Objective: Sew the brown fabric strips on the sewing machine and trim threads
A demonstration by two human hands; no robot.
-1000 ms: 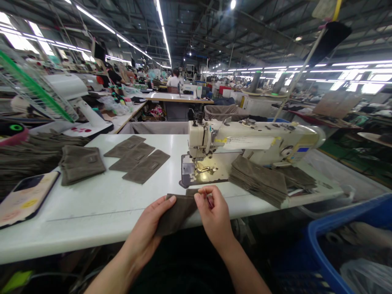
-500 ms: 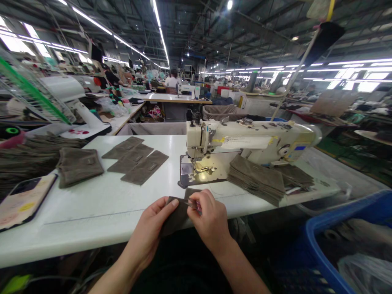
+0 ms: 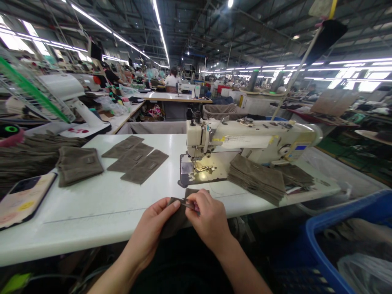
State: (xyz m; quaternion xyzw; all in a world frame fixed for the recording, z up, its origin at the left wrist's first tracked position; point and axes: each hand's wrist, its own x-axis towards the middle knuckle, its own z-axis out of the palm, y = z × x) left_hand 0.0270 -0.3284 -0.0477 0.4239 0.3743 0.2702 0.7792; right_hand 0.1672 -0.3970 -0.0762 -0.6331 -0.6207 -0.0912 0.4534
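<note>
My left hand [image 3: 156,220] is closed on a dark brown fabric piece [image 3: 174,222], thumb on top near its upper edge. My right hand [image 3: 208,220] grips a pair of thread snips [image 3: 189,206]; the blades look parted and point left at that edge, while the fingers cover most of the pinkish handle. Both hands are at the table's front edge, below the sewing machine [image 3: 196,141]. Another bit of brown fabric [image 3: 191,190] shows behind my right fingers, and I cannot tell if it belongs to the held piece.
Several flat brown pieces [image 3: 145,166] lie left of the needle, with a thicker pile [image 3: 80,165] beyond. Stacked brown pieces [image 3: 255,177] rest against the machine bed. A phone [image 3: 27,200] lies at far left. A blue basket [image 3: 309,237] stands at right, a fan [image 3: 64,87] at back left.
The snips have shifted slightly left toward the fabric edge, and their blades now show parted. My left hand keeps its hold almost unmoved.
</note>
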